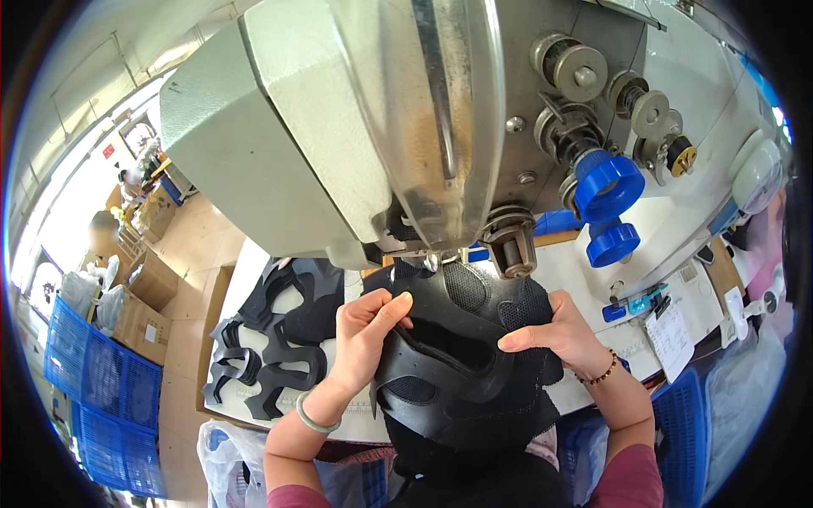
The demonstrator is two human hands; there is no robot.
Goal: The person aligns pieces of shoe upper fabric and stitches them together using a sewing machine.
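Observation:
A black shoe upper [445, 406] with mesh windows and a long slot-like opening lies across the table in front of me. Its far edge reaches beneath the head of a sewing machine [313, 127], where the needle area is mostly hidden. My left hand [368, 332] grips the upper left of the opening, thumb on top and fingers curled. On the other side my right hand [555, 334] pinches it, the thumb pressed flat beside the opening and the fingers hidden underneath. The near part of the upper hangs over the table edge toward my lap.
Several black cut pieces [279, 339] lie on the table to the left. A clipped paper sheet [669, 339] rests at the right. Blue crates [106, 364] stand on the left, another blue crate [682, 432] at the lower right. Cardboard boxes [140, 326] and people are farther off.

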